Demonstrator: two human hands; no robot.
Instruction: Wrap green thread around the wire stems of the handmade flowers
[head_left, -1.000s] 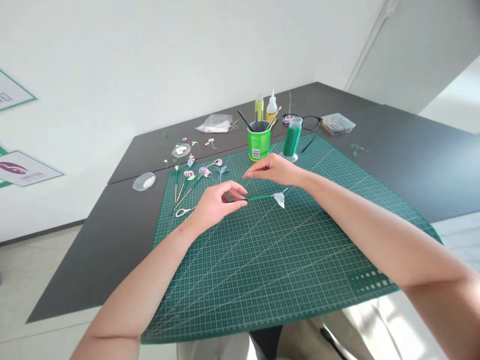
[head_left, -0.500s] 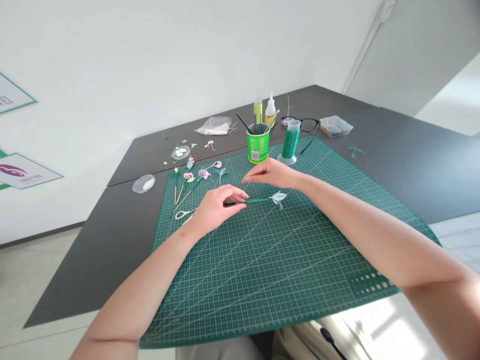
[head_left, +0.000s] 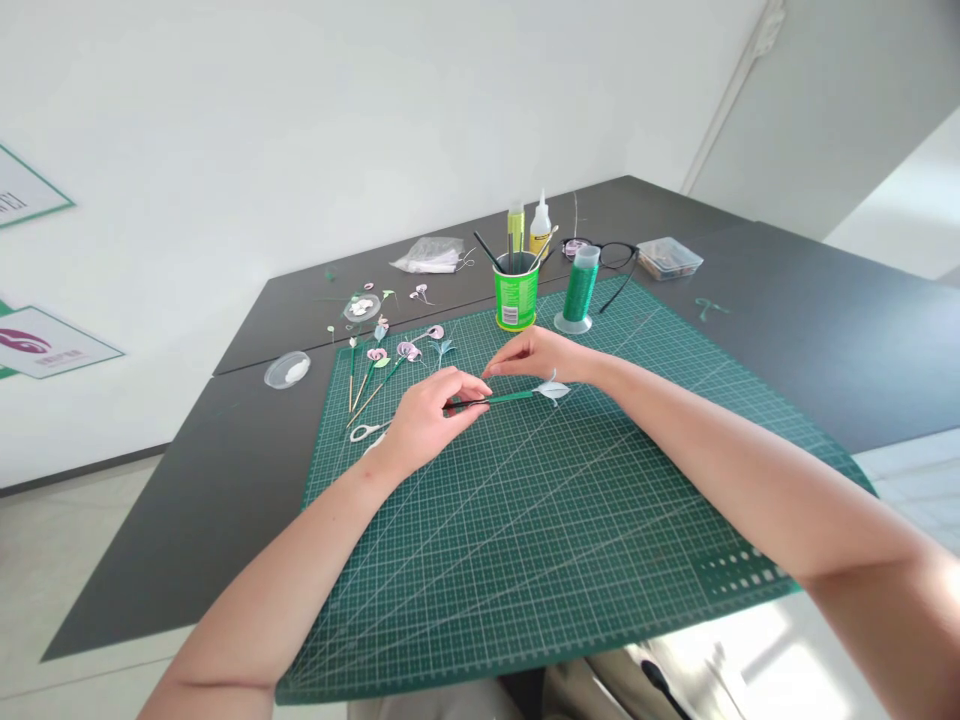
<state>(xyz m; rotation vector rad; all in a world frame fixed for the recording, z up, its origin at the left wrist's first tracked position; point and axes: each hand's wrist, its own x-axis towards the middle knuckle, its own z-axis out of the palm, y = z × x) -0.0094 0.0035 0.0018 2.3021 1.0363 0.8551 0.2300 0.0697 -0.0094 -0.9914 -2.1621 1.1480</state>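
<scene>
Over the green cutting mat (head_left: 525,540), my left hand (head_left: 433,412) grips an artificial flower (head_left: 553,390) by its stem. The stem is dark near my palm and wrapped in green farther out, ending in pale blue petals to the right. My right hand (head_left: 541,354) is just above and beyond the stem, thumb and fingers pinched close to my left fingertips. Whatever it pinches is too fine to make out. A spool of green thread (head_left: 579,290) stands upright behind my right hand. White-handled scissors (head_left: 365,432) lie partly under my left hand.
Several finished flowers on sticks (head_left: 377,365) lie at the mat's left. Behind stand a green cup of tools (head_left: 516,298) and a glue bottle (head_left: 540,232). Glasses (head_left: 616,256), a clear box (head_left: 669,258), a plastic bag (head_left: 430,254) and small dishes (head_left: 288,370) lie around.
The flower head has turned about its stem and shifted slightly left and up. My right hand has moved slightly, with its pinched fingertips lower and closer to my left fingers.
</scene>
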